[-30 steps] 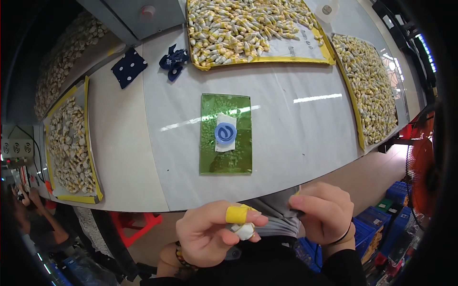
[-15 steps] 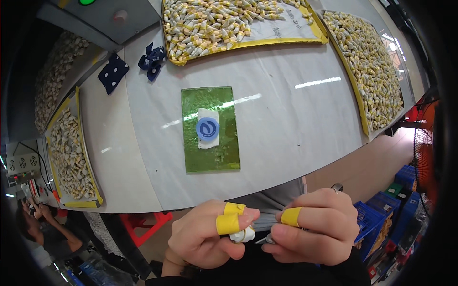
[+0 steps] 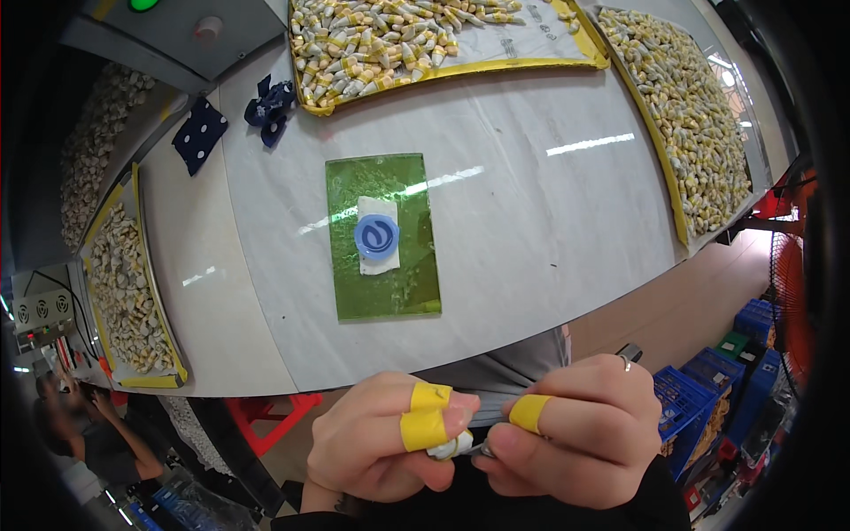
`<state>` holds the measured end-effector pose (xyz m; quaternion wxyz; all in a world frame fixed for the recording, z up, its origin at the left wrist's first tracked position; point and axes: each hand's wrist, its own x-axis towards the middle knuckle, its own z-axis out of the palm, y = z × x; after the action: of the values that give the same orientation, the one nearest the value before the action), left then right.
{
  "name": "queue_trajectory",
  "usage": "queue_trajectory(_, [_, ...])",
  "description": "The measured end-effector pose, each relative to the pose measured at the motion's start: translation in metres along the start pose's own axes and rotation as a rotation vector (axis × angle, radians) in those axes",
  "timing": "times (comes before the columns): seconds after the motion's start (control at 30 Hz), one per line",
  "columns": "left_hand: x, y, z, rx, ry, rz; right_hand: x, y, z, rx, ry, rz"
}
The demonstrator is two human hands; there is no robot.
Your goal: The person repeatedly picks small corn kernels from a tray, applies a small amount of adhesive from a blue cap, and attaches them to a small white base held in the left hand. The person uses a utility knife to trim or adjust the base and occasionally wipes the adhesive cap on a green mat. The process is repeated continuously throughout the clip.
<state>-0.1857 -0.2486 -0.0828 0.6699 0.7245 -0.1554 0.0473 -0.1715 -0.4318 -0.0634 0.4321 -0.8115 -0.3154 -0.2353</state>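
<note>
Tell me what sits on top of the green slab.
A white rectangular patch lies on the green slab, with a round blue piece over the patch's middle. Whatever is directly beneath them is covered from view.

From here I see 1 small white piece [image 3: 449,446], partly covered, pinched in the left hand [image 3: 385,438]. 1 grey tool [image 3: 482,450], mostly hidden in the right hand [image 3: 580,432], points toward it; contact I can't tell.
</note>
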Motion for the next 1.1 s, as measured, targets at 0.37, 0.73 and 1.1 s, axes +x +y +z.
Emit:
queue_trajectory(0.37, [-0.0001, 0.0035, 0.0025, -0.028, 0.021, -0.037, 0.0007, 0.0009, 0.0012, 0.033, 0.017, -0.006])
queue_trajectory(0.73, [-0.0003, 0.0064, 0.0033, -0.117, 0.059, -0.068, 0.0005, -0.0012, -0.0013, 0.026, 0.011, 0.022])
queue_trajectory(1.1, [-0.0002, 0.0049, 0.0044, -0.113, 0.069, -0.018, 0.0007, -0.0034, 0.0008, 0.031, 0.024, 0.019])
